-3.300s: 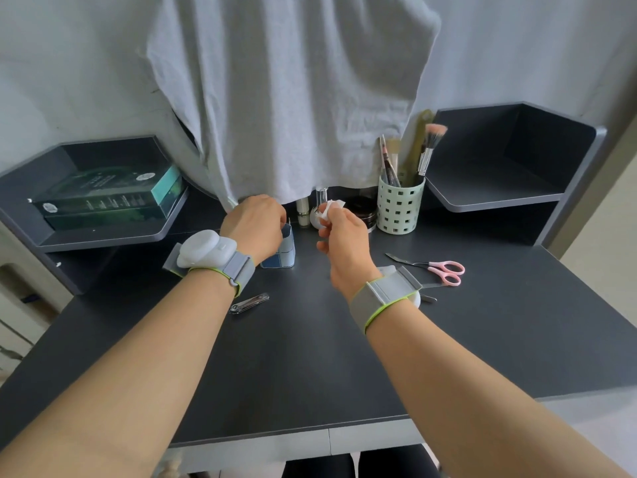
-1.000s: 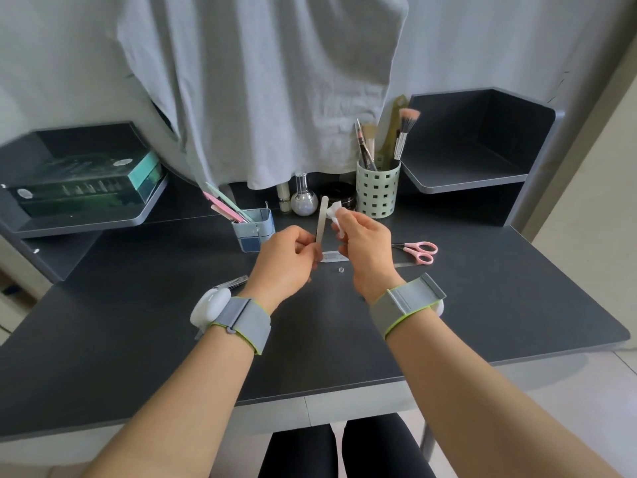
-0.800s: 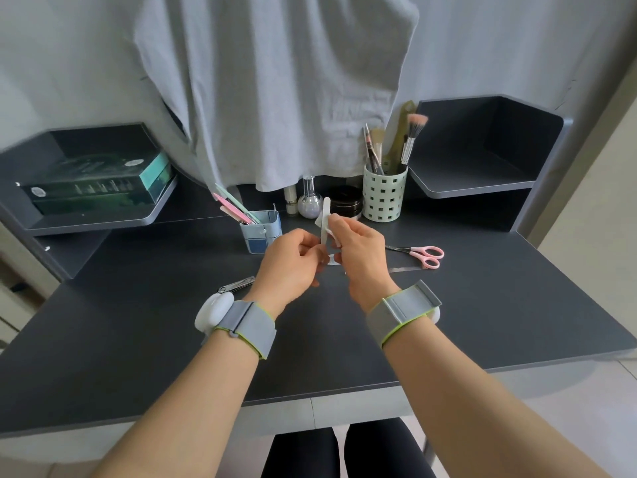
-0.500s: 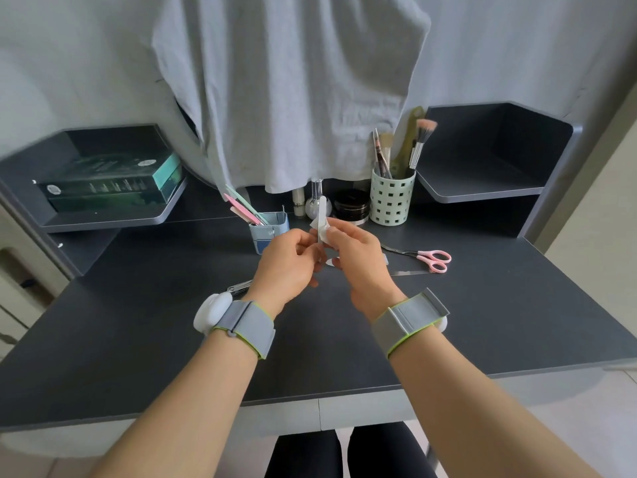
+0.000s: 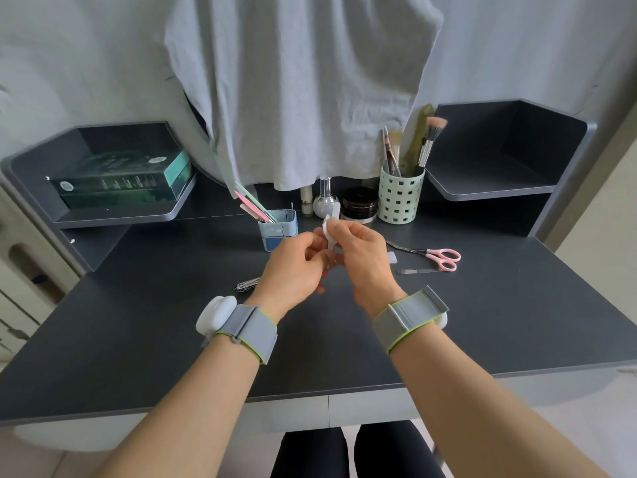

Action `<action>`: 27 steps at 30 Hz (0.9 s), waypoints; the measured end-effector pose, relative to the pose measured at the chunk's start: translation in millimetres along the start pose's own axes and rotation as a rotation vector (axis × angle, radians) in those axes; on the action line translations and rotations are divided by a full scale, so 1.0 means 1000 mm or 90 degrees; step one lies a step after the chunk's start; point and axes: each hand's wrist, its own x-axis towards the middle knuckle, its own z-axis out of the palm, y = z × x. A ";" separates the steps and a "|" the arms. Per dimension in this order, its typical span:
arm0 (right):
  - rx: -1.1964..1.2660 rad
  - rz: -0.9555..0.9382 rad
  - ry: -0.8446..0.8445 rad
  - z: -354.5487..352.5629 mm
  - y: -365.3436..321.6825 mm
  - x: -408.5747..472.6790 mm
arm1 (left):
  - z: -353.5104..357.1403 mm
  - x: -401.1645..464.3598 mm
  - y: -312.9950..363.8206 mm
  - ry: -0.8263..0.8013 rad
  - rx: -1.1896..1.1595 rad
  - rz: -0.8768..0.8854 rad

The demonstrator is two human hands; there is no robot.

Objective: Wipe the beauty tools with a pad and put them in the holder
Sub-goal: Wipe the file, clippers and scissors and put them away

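Observation:
My left hand (image 5: 296, 267) grips the lower end of a pale nail file (image 5: 335, 215) that stands upright above the desk's middle. My right hand (image 5: 362, 248) pinches a white pad (image 5: 326, 225) against the file's upper part. Just behind, a small blue holder (image 5: 280, 227) has pink and green files sticking out of it. On the desk lie pink-handled scissors (image 5: 437, 256), a slim metal file (image 5: 415, 271) and nail clippers (image 5: 246, 283).
A green perforated cup (image 5: 399, 198) with brushes stands at the back right, beside a black jar (image 5: 358, 204) and small bottles (image 5: 324, 201). A green box (image 5: 120, 182) lies on the left shelf. A grey cloth (image 5: 296, 84) hangs over the back wall.
My left hand took the pale file from near the blue holder and brought it over the desk's middle. My right hand closed the pad on it and has slid up its length.

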 end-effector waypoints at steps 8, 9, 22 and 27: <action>-0.027 -0.022 0.048 -0.001 -0.007 0.013 | 0.000 -0.005 0.001 -0.010 0.028 0.003; -0.033 -0.026 0.055 -0.001 -0.007 0.015 | 0.000 -0.006 0.002 -0.009 0.028 0.002; 0.004 -0.026 0.065 0.002 -0.005 0.011 | 0.000 -0.010 0.000 -0.003 0.021 -0.013; 0.003 -0.033 0.031 0.006 -0.003 0.002 | 0.000 -0.011 0.004 0.013 0.002 -0.006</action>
